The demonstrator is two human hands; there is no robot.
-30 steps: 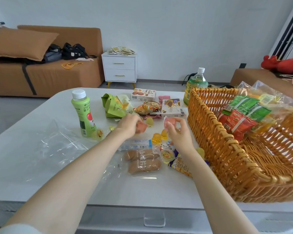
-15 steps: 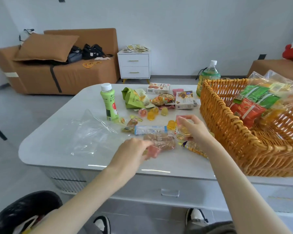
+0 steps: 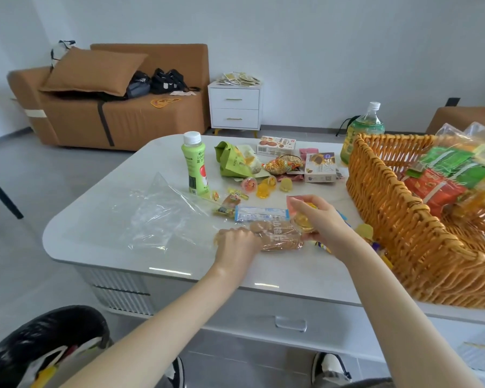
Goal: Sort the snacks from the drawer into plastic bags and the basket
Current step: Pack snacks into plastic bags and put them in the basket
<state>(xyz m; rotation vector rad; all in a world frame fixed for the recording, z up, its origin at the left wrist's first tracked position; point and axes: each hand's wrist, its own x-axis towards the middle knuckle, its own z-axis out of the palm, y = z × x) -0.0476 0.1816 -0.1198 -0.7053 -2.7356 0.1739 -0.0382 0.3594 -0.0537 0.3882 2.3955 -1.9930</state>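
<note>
- Curled round a yellow jelly cup (image 3: 303, 222) with the right hand (image 3: 324, 219); a pink jelly cup (image 3: 294, 201) pinched under the fingertips at 11 o'clock of the yellow one
- Both cups held over the 2 o'clock end of the bread pack (image 3: 277, 238), itself lying flat near the front edge of the table (image 3: 95, 233)
- Against the 9 o'clock end of that pack, the left hand (image 3: 237, 245), fingers bent under; cannot tell whether clamped on the wrapper or on anything at all
- Hands near each other but apart, with the bread pack between them
- At 9 o'clock of the left hand, a clear plastic bag (image 3: 163, 217) spread flat and crumpled, its near edge reaching the knuckles
- Just beside the bread pack at 12 o'clock, a blue-and-white wrapped snack (image 3: 261, 213)
- Farther out at 12 o'clock, loose jelly cups (image 3: 263, 188) in orange, yellow and pink
- At 10 o'clock of those cups, a green drink bottle (image 3: 195, 163) standing upright with a white cap
- Along the far side of the table, a green snack pouch (image 3: 233, 161) and two biscuit boxes (image 3: 319, 168)
- At 3 o'clock of the right hand, the wicker basket (image 3: 389, 208), holding a clear bag of green and red snack packets (image 3: 443, 179)
- Behind the basket's 11 o'clock corner, a large green bottle (image 3: 365, 126)
- Below the table at 6 o'clock of the bread pack, a drawer front (image 3: 290, 323) with a handle, pushed in
</note>
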